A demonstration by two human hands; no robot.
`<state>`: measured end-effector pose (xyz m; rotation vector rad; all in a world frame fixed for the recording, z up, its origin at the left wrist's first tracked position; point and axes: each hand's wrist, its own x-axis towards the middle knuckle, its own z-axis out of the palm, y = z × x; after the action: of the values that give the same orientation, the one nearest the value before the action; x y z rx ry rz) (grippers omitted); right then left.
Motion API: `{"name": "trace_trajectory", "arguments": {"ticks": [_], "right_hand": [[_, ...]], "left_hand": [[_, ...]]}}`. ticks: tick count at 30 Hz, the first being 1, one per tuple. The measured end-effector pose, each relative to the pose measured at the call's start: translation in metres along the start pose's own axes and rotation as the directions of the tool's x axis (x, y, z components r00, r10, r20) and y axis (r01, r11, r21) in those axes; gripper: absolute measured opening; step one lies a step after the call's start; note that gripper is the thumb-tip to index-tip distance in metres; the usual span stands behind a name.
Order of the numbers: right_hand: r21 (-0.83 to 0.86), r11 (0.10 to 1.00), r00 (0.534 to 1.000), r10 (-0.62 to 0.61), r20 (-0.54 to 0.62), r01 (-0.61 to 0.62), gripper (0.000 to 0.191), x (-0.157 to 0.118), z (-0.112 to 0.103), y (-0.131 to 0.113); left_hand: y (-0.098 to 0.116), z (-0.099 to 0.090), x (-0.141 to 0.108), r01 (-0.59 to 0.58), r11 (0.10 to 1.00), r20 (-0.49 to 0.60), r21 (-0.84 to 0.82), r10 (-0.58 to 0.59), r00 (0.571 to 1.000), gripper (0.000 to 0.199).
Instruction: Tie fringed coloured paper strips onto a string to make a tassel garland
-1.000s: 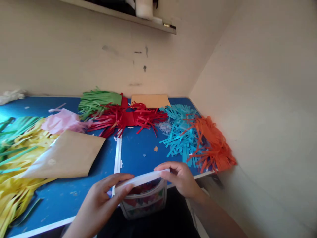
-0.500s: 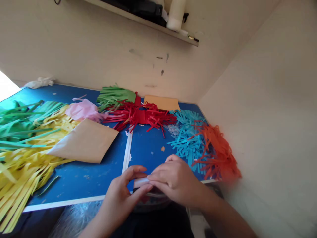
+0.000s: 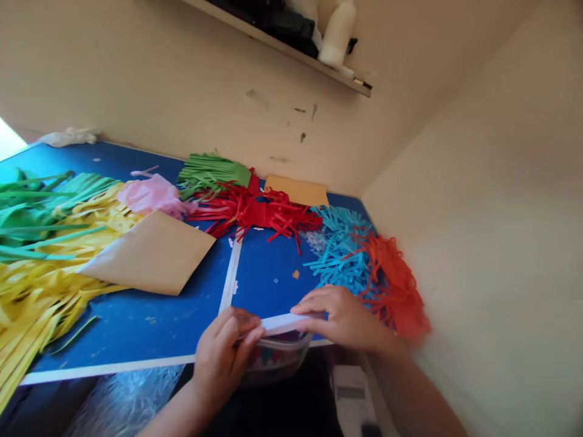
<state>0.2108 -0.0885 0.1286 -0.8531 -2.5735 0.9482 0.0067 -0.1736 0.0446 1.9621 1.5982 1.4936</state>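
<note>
My left hand (image 3: 224,347) pinches one end of a narrow white strip (image 3: 279,324), which looks like folded paper or a label. My right hand (image 3: 342,319) holds the strip's other end between thumb and fingers, so it stretches level between both hands at the table's front edge. Just below the strip, close to my body, is a clear see-through pouch or container (image 3: 280,358) with red and blue bits showing on it or in it. Its lower part is dark and blurred, and I cannot tell whether the strip is joined to it.
On the blue table (image 3: 146,331) lie a tan envelope (image 3: 152,255), yellow fringed paper (image 3: 40,303), pink paper (image 3: 152,195), green fringe (image 3: 212,173), red fringe (image 3: 259,213), light-blue fringe (image 3: 344,258) and orange fringe (image 3: 398,291). A shelf (image 3: 273,45) hangs above.
My hands have moved apart, and more of the white strip shows between them. The clear pouch or container beneath is more visible. The view has tilted slightly.
</note>
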Motion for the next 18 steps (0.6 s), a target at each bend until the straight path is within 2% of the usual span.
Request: {"name": "trace_trajectory", "arguments": {"ticks": [2,5,6,8,11,13,14,16,18], "right_hand": [[0.075,0.994,0.996,0.078,-0.050,-0.074,0.013,-0.002,-0.004,0.008],[0.068,0.995,0.989,0.085,-0.124,-0.077,0.010,-0.002,0.000,0.009],[0.051,0.997,0.988,0.070,-0.139,-0.064,0.009,-0.002,0.002,0.007],[0.047,0.998,0.985,0.045,-0.168,-0.038,0.007,-0.005,0.006,0.005],[0.254,0.966,0.955,0.119,-0.271,-0.048,0.016,-0.017,0.019,0.012],[0.437,0.898,0.912,0.212,-0.350,-0.041,0.035,-0.027,0.034,0.022],[0.485,0.874,0.886,0.243,-0.396,-0.023,0.046,-0.032,0.043,0.028],[0.471,0.882,0.835,0.254,-0.488,0.006,0.062,-0.039,0.060,0.037],[0.390,0.921,0.807,0.223,-0.546,0.009,0.064,-0.043,0.072,0.043]], "left_hand": [[-0.001,-0.003,0.007,-0.122,0.968,0.057,0.218,0.112,0.992,0.023],[0.008,-0.005,0.022,-0.315,0.811,0.270,0.493,0.201,0.942,0.029],[0.013,-0.004,0.027,-0.385,0.763,0.352,0.519,0.219,0.910,0.032],[0.023,-0.002,0.039,-0.531,0.692,0.503,0.490,0.273,0.820,0.039],[0.030,0.000,0.052,-0.660,0.615,0.663,0.432,0.279,0.694,0.036],[0.030,-0.001,0.056,-0.698,0.564,0.703,0.441,0.266,0.659,0.031],[0.029,-0.001,0.057,-0.710,0.537,0.701,0.455,0.275,0.658,0.032],[0.027,-0.001,0.061,-0.724,0.490,0.670,0.486,0.323,0.668,0.037],[0.028,0.002,0.065,-0.757,0.472,0.653,0.451,0.404,0.641,0.041]]}}
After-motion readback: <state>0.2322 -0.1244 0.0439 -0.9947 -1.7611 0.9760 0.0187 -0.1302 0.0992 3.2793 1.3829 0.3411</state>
